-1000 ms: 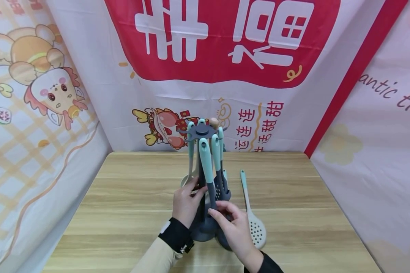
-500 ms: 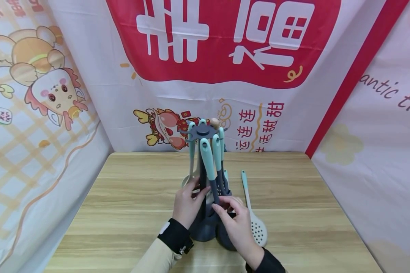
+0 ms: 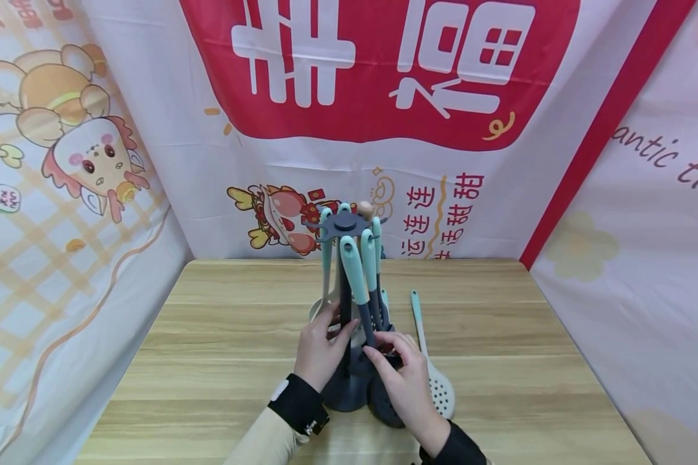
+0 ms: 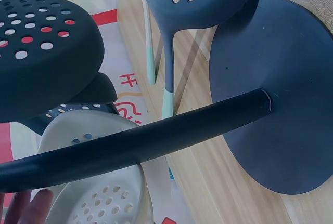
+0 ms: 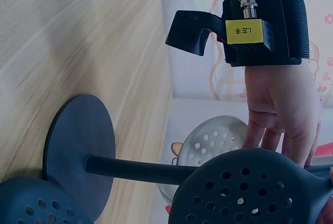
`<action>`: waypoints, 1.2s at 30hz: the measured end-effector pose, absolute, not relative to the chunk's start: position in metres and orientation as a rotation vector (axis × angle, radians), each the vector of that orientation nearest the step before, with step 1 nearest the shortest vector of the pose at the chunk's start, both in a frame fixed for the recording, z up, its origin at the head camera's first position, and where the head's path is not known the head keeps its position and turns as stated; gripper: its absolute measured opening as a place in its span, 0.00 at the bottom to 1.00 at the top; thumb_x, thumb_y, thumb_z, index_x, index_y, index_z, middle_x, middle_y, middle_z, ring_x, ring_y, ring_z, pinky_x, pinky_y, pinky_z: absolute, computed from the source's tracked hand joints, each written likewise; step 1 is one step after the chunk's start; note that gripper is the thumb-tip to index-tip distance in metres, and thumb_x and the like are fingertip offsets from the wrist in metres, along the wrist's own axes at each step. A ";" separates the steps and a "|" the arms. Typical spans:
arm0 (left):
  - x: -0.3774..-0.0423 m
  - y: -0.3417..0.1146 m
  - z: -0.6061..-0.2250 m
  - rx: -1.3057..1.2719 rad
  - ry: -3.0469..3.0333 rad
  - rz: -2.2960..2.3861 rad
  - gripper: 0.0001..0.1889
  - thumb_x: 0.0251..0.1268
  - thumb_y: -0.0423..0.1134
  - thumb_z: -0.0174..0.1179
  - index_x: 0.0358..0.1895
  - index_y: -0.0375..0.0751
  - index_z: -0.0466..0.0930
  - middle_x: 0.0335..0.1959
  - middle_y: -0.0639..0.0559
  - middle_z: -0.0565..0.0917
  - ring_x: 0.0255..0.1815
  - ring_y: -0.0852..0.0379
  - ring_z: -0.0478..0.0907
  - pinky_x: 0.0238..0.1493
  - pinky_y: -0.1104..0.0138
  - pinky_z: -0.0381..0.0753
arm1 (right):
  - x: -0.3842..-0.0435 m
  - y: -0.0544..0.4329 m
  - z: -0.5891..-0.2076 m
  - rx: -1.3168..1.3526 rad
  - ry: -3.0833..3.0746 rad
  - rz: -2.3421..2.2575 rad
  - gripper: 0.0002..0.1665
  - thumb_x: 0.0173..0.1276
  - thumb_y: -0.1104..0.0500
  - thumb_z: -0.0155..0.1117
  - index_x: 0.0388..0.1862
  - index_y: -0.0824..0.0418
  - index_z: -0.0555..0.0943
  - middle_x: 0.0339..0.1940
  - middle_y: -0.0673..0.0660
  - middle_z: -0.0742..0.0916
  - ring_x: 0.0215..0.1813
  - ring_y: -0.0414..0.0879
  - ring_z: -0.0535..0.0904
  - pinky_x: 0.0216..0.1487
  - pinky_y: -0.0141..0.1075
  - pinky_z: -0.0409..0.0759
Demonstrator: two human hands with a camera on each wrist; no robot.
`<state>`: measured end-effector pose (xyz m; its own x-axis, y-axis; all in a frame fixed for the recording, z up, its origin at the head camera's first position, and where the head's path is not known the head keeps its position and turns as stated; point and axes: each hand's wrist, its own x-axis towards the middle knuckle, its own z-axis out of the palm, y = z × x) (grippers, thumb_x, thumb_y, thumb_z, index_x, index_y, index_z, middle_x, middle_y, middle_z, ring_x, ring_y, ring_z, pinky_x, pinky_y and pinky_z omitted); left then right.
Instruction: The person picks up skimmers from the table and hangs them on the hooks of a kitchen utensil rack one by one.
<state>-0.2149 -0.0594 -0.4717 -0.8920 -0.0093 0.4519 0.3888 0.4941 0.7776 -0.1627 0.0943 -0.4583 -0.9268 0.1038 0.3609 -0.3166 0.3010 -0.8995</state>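
Note:
A dark utensil stand [image 3: 346, 391] with a hooked top disc stands upright on the table, hung with several mint-handled utensils. My left hand [image 3: 318, 342] grips its pole [image 4: 145, 143] about halfway up. With thumb and fingers my right hand [image 3: 406, 374] pinches the neck of a dark skimmer [image 5: 242, 195], whose mint handle [image 3: 353, 268] reaches the front of the disc. That skimmer tilts, its lower end out to the right; its perforated bowl is mostly hidden in the head view. Behind the pole hang pale perforated utensils [image 4: 104, 198].
A second dark skimmer [image 4: 200, 5] lies on the table right beside the stand's base. To its right lies a pale slotted turner [image 3: 440, 391] with a mint handle. Printed cloth [image 3: 221, 161] walls the table at the back and sides.
My right hand has moved slightly right and up, swinging the skimmer's lower end rightward away from the pole. My left hand keeps its grip on the pole.

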 end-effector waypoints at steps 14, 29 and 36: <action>-0.213 -0.059 -0.472 -0.351 -2.329 -1.354 0.18 0.68 0.37 0.64 0.59 0.43 0.78 0.44 0.45 0.87 0.43 0.50 0.87 0.39 0.66 0.89 | -0.162 0.097 -0.463 0.262 -2.199 1.651 0.08 0.64 0.62 0.71 0.42 0.53 0.87 0.39 0.46 0.88 0.44 0.41 0.81 0.47 0.32 0.83; -0.214 -0.061 -0.473 -0.348 -2.336 -1.354 0.18 0.67 0.37 0.64 0.59 0.41 0.78 0.44 0.44 0.87 0.44 0.50 0.87 0.37 0.67 0.89 | -0.165 0.101 -0.464 0.188 -2.216 1.653 0.06 0.66 0.59 0.70 0.41 0.55 0.88 0.40 0.47 0.89 0.47 0.39 0.79 0.49 0.32 0.82; -0.214 -0.061 -0.472 -0.351 -2.343 -1.364 0.17 0.68 0.37 0.64 0.58 0.42 0.79 0.44 0.44 0.87 0.44 0.49 0.87 0.37 0.68 0.89 | -0.174 0.110 -0.472 0.074 -2.145 1.641 0.03 0.67 0.60 0.68 0.39 0.57 0.86 0.34 0.49 0.86 0.40 0.40 0.75 0.43 0.33 0.76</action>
<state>-0.2140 -0.0607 -0.4719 -0.8865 0.0132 0.4626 0.4088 0.4907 0.7694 -0.1737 0.1100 -0.4720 -0.9032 0.2176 0.3699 -0.3001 0.2959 -0.9068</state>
